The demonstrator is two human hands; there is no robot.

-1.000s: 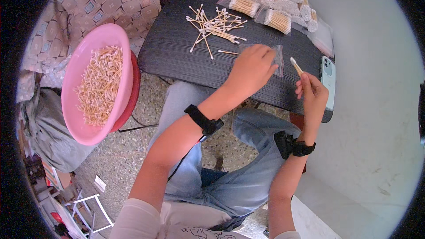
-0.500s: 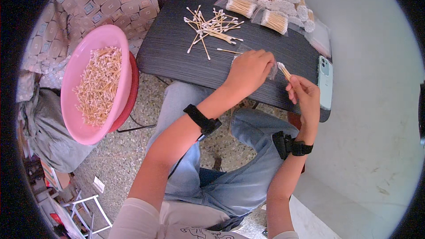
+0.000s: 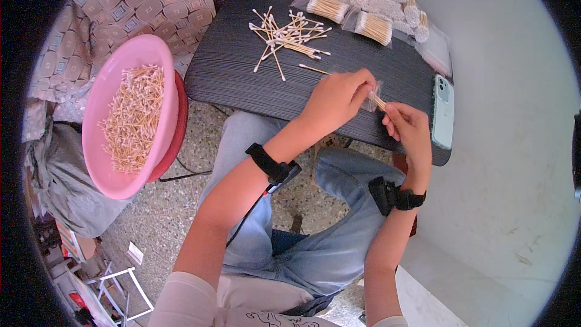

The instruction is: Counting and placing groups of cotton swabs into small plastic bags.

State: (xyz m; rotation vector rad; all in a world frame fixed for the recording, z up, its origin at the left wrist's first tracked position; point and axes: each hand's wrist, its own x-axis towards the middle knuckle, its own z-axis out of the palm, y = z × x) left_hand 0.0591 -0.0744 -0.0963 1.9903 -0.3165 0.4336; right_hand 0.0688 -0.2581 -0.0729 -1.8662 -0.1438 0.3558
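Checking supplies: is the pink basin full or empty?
Partly full: the pink basin holds a heap of cotton swabs over its middle, with bare pink wall showing around them.

Both forearms are rising from the lower edge and converging over the lap, the left one crossing diagonally toward the right, each wrist wearing a black strap with a small dark unit. The left hand (image 3: 336, 100) is lying knuckles up with its fingers curled downward and its fingertips pinching together at the far right end. The right hand (image 3: 411, 130) is sitting just beside it, wrist bent slightly inward, thumb and forefinger closing in a fine pinch that is pointing toward the left hand's fingertips, the remaining fingers folding loosely underneath.
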